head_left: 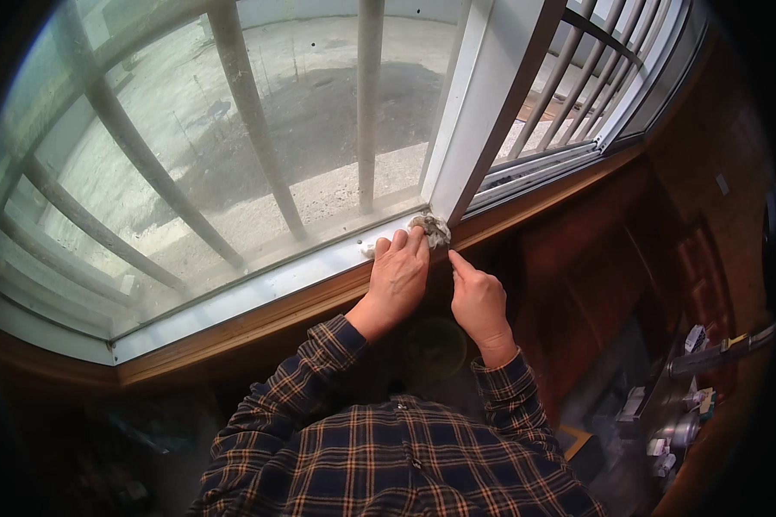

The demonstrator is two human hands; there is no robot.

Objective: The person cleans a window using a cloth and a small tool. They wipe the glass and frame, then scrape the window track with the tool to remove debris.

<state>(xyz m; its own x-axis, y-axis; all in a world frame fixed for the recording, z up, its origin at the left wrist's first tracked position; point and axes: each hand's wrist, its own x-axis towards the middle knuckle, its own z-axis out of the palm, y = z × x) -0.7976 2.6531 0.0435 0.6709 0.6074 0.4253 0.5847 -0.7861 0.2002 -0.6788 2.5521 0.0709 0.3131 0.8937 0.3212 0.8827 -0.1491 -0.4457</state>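
My left hand (398, 278) presses a crumpled, soiled white cloth or wad of tissue (432, 229) into the lower corner of the window, where the white bottom frame (284, 274) meets the upright post (469, 123). Part of the same pale material, or a second bit, shows left of its fingertips. Just to the right is my right hand (482, 300), its index finger extended to the edge by the wad and its other fingers curled; whether it grips anything cannot be told. Behind the frame stands a dusty glass pane (323, 129).
A wooden sill (246, 329) runs below the frame. Metal bars (366, 103) stand outside the glass. To the right lies an open sliding track (530, 174). Dark red leather-like furniture (595, 258) and a dark table (646, 400) with small packs and a metal can are at the right.
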